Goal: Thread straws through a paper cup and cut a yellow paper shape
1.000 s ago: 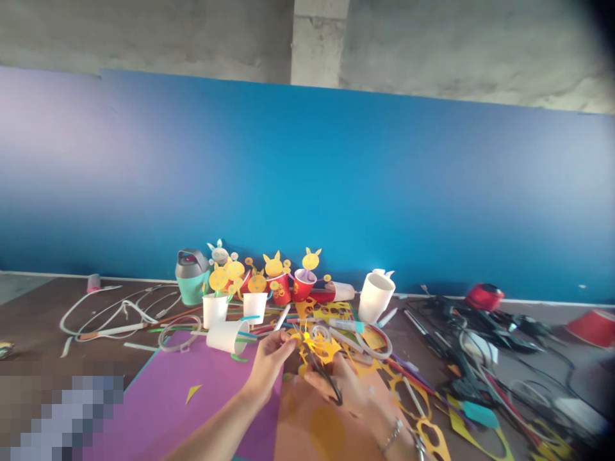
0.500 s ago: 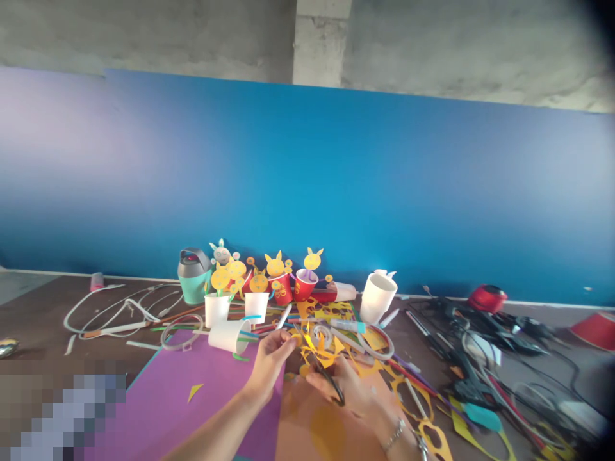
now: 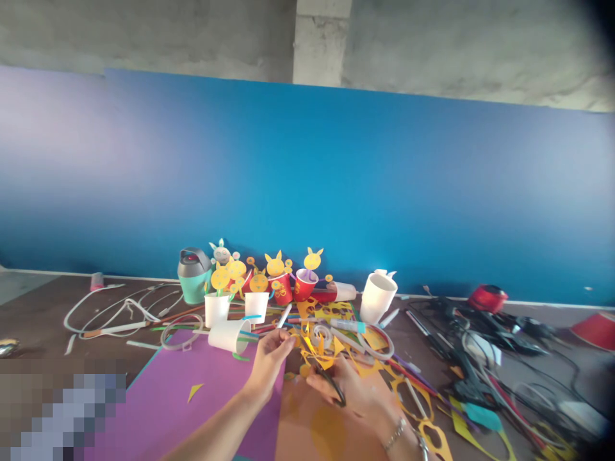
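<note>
My right hand [image 3: 344, 387] grips a pair of dark-handled scissors [image 3: 331, 382], its blades pointing up and left toward my other hand. Pinched between the fingertips of my left hand [image 3: 273, 353] is a small piece of yellow paper [image 3: 295, 344], close to the blade tips. The piece's outline is partly hidden by my fingers and the scraps behind. Both hands hover over the seam where a purple sheet [image 3: 225, 397] meets an orange-brown sheet [image 3: 307, 416]. A yellow triangle scrap [image 3: 194, 392] lies on the purple sheet.
Behind my hands stand white and red paper cups with yellow animal faces [image 3: 275, 264]; one white cup [image 3: 229, 335] lies tipped over. A teal container [image 3: 194, 278] is at left, a larger white cup [image 3: 378, 298] at right. Yellow cut-out scraps [image 3: 435, 438] and tangled black cables [image 3: 480, 365] spread rightward.
Hardly anything differs. Both hands keep their places, with only a slight shift of the fingers and scissors around the yellow paper.
</note>
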Demonstrator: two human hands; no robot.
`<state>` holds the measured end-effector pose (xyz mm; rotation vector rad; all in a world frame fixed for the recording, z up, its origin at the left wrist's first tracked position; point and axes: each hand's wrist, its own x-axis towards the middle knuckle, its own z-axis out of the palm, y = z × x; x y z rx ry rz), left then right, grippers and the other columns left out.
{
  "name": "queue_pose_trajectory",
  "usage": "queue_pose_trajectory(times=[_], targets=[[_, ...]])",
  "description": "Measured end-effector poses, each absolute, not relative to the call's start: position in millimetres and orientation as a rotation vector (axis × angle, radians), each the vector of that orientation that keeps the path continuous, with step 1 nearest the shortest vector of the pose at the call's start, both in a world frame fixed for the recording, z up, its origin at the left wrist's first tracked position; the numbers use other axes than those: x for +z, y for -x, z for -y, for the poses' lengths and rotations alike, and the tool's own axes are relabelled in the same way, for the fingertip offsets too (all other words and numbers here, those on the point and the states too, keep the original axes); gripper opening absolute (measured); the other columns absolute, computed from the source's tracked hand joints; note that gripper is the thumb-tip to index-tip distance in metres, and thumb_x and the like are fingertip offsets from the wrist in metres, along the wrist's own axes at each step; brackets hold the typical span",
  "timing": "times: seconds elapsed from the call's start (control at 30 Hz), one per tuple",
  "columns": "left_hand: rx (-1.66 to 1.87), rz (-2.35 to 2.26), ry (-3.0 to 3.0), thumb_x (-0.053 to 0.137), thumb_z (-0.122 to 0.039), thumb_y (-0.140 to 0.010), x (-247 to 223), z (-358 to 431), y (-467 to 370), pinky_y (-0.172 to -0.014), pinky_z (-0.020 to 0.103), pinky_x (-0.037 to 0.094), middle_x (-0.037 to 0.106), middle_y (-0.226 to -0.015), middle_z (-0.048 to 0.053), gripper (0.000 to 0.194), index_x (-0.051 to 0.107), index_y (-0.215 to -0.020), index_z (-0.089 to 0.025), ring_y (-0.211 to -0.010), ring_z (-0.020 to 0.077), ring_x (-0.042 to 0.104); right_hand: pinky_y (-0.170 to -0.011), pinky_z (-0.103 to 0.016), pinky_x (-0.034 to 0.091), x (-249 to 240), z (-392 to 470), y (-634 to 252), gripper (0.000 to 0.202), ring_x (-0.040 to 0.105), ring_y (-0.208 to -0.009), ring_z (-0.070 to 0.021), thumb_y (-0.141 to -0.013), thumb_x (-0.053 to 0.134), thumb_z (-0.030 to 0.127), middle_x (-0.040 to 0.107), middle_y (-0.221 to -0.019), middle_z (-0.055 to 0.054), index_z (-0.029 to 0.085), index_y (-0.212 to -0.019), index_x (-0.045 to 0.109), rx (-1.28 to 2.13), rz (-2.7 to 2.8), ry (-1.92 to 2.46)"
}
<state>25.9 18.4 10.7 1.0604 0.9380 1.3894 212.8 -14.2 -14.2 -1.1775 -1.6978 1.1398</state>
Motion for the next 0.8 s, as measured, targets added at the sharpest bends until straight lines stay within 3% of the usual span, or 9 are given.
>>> queue_pose_trajectory(times=[0.33, 0.53, 0.63, 0.7, 0.8], targets=[[1.399, -0.945, -1.066, 0.080, -0.041, -0.068, 9.6, -19.5, -25.5, -0.057, 0.024, 0.030, 0.051, -0.057, -0.004, 0.032, 0.059, -0.063, -0.018, -0.057, 0.0113, 0.040, -0.044, -0.023, 0.035, -21.3, 10.7, -215.4, 0.037, 0.045, -0.048, -0.0106, -0.079, 0.069, 0.058, 0.061, -0.075, 0.003, 0.027, -0.091, 0.051, 1.393, 1.587, 1.142], [1.401, -0.937, -1.055, 0.081, -0.043, -0.068, 11.7, -19.6, -25.6, -0.058, 0.023, 0.031, 0.052, -0.056, -0.004, 0.035, 0.058, -0.062, -0.018, -0.057, 0.0112, 0.041, -0.042, -0.023, 0.027, -0.9, 16.7, -212.4, 0.030, 0.037, -0.039, -0.0094, -0.081, 0.069, 0.052, 0.045, -0.048, 0.009, 0.025, -0.079, 0.054, 1.418, 1.666, 1.214], [1.402, -0.934, -1.040, 0.079, -0.043, -0.073, 11.3, -19.7, -26.1, -0.057, 0.024, 0.031, 0.050, -0.052, -0.005, 0.036, 0.055, -0.060, -0.019, -0.054, 0.0108, 0.040, -0.042, -0.023, 0.031, 9.8, 18.8, -209.8, 0.034, 0.040, -0.039, -0.0105, -0.081, 0.067, 0.056, 0.047, -0.047, 0.008, 0.025, -0.077, 0.056, 1.437, 1.635, 1.202], [1.390, -0.927, -1.011, 0.078, -0.043, -0.074, 10.4, -20.0, -26.6, -0.056, 0.024, 0.032, 0.053, -0.052, -0.004, 0.035, 0.056, -0.062, -0.019, -0.052, 0.0109, 0.041, -0.044, -0.025, 0.035, 14.0, 19.3, -208.8, 0.035, 0.044, -0.041, -0.0117, -0.080, 0.067, 0.059, 0.050, -0.048, 0.006, 0.025, -0.082, 0.059, 1.473, 1.585, 1.155], [1.356, -0.886, -0.922, 0.082, -0.040, -0.070, 8.8, -20.3, -27.9, -0.056, 0.024, 0.034, 0.061, -0.057, -0.001, 0.031, 0.060, -0.068, -0.019, -0.053, 0.0119, 0.048, -0.045, -0.026, 0.038, 13.6, 19.6, -207.2, 0.044, 0.047, -0.042, -0.0136, -0.079, 0.068, 0.057, 0.053, -0.051, 0.005, 0.025, -0.107, 0.060, 1.522, 1.513, 1.092]])
